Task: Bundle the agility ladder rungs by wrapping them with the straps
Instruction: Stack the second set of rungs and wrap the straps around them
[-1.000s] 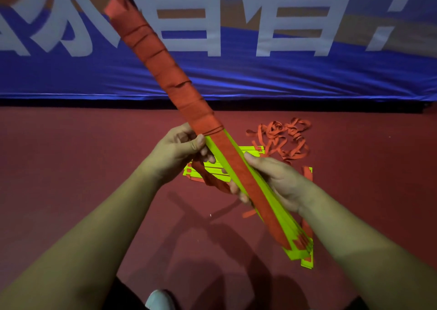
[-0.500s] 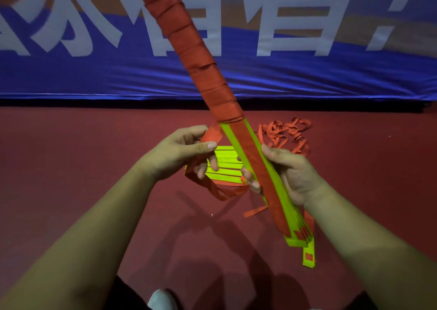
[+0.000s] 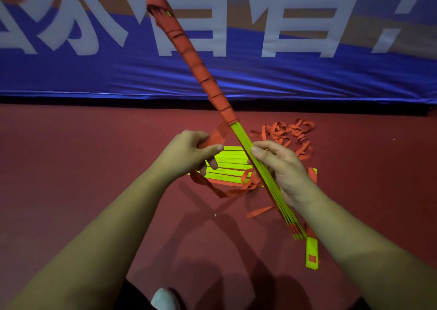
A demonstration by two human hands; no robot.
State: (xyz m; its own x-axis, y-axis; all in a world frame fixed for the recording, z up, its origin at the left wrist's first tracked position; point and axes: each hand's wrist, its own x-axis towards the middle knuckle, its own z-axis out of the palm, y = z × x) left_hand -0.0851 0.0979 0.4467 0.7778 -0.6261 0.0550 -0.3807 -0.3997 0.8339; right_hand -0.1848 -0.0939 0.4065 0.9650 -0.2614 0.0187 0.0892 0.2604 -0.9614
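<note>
A stack of neon-yellow ladder rungs [image 3: 272, 179] is held edge-on, slanting from lower right to upper left. Its upper half is wound in orange strap [image 3: 196, 66], up to the far tip. My right hand [image 3: 281, 168] grips the bare yellow part of the stack. My left hand [image 3: 189, 151] pinches the free strap [image 3: 218, 133] where it leaves the wound part, pulled out to the left. The strap's slack hangs below my left hand and trails on the floor.
More yellow rungs [image 3: 227, 165] lie flat on the red floor under my hands. A tangle of loose orange strap [image 3: 288, 137] lies beyond them. A blue banner [image 3: 307, 78] with white characters runs along the back. My shoe [image 3: 163, 299] shows at the bottom.
The bundle has turned onto its edge, so the strap lying along the bare rungs no longer shows. Its far tip swung right, then back left. My left hand drew the strap out leftward.
</note>
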